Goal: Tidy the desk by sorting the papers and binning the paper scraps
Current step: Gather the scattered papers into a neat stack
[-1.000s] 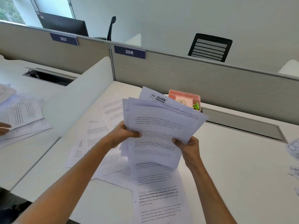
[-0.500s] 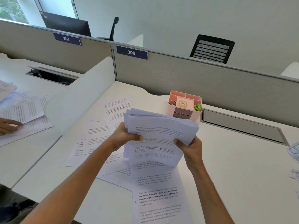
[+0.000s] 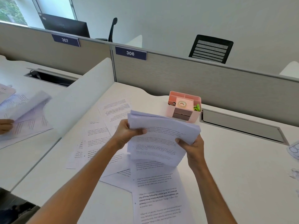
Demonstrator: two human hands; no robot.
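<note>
Both my hands hold a thick stack of printed papers (image 3: 161, 136) above the white desk (image 3: 234, 167). My left hand (image 3: 127, 132) grips the stack's left edge, thumb on top. My right hand (image 3: 193, 147) grips its right lower corner. The stack lies almost flat, its sheets nearly squared. Several loose printed sheets (image 3: 97, 143) lie spread on the desk under and left of my arms, and one long sheet (image 3: 158, 199) lies toward me. Paper scraps (image 3: 293, 151) show at the right edge.
A pink desk organiser (image 3: 185, 107) with tape and clips stands just beyond the stack. A grey partition (image 3: 210, 84) backs the desk, a white divider (image 3: 77, 101) borders it on the left. On the neighbouring desk another person's hand (image 3: 5, 126) handles papers (image 3: 27, 113).
The stack has tipped down from upright and fanned to nearly flat and squared, lower over the desk. The neighbour's hand has lifted a sheet.
</note>
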